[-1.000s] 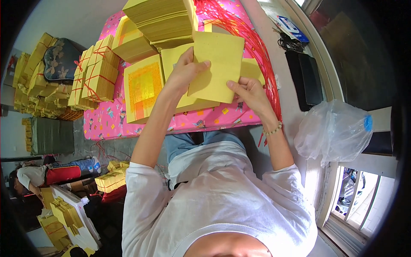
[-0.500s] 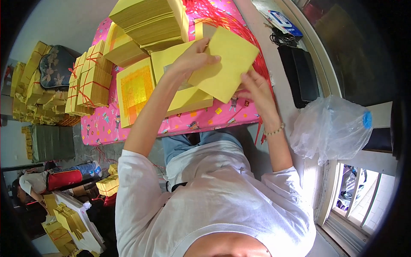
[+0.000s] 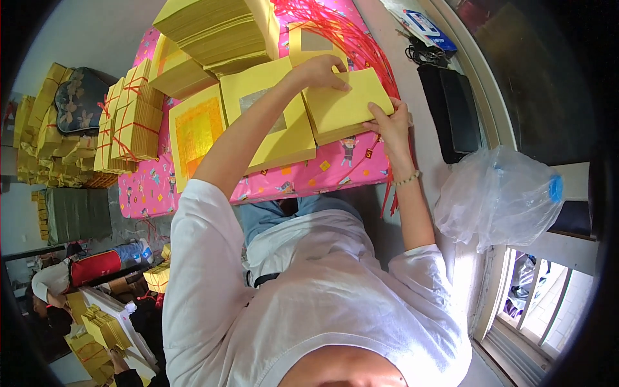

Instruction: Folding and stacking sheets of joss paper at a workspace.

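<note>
The low square stack of plain yellow paper sheets (image 3: 335,115) lies on the table with a pink, picture-printed cover (image 3: 322,169), a little to the right of its middle. Both hands are at this stack. The left hand (image 3: 321,73) bends over its far edge, with the thumb flat on the top sheet; whether its fingers grip any paper, I cannot tell. The right hand (image 3: 392,126) is narrow — it holds the right corner, thumb above and the other fingers around the side.

Just to the left is the wider yellow paper stack with a silver-grey square (image 3: 291,137), and the left forearm crosses above it. Next comes the yellow stack with an orange-and-gold square (image 3: 198,138). Behind these rises the tall block of yellow paper (image 3: 213,32). Long, thin red strings (image 3: 373,50) are spread along the far right side of the table.

At the table's left edge stand yellow paper bundles tied with red string (image 3: 137,132). Beyond the right side are a flat black case (image 3: 459,113) and — nearer to the person — a crumpled clear plastic bag (image 3: 493,200).
</note>
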Motion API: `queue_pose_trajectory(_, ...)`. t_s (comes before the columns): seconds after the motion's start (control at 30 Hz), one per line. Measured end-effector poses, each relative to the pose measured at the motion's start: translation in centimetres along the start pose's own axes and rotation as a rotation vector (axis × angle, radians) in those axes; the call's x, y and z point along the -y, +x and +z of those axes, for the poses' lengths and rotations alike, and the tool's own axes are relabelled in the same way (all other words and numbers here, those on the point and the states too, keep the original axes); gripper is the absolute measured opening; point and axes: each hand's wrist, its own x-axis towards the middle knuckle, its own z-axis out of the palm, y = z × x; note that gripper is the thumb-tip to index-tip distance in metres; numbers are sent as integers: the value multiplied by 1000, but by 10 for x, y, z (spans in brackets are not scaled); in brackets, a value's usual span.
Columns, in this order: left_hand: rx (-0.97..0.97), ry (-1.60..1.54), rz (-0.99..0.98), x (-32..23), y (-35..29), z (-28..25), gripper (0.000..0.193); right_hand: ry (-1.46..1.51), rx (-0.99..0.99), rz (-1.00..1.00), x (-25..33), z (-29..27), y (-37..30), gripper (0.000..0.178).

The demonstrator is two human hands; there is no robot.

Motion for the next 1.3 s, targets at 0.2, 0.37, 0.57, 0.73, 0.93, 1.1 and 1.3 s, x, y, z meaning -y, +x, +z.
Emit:
queue_pose_trajectory(0.2, 40, -77, -43, 18, 6, 27, 57, -102, 21, 92, -13, -2, -3, 47)
queue_pose_trajectory(0.37, 63, -117, 31, 30, 4, 41, 53, -170, 53, 43, -26, -7, 0, 45)
queue_pose_trajectory(0.57, 90, 46, 18, 29, 5, 50, 61, -261, 37, -65, -33, -7, -5, 44)
queue_pose_trajectory(0.73, 119, 196, -50, 15, 0, 52, 63, -981, -25, -374, -14, -10, -16, 45)
queue_pose_trajectory(0.93, 94, 201, -68, 15, -1, 53, 64, -1254, -32, -541, 13, -1, -38, 50)
queue_pose_trajectory(1.1, 79, 207, -71, 16, 3, 56, 62, -1317, 229, -860, -4, 7, -37, 51)
queue_pose_trajectory(1.3, -66, 449, -90, 14, -5, 65, 53, -1391, 356, -716, -36, 9, -25, 55)
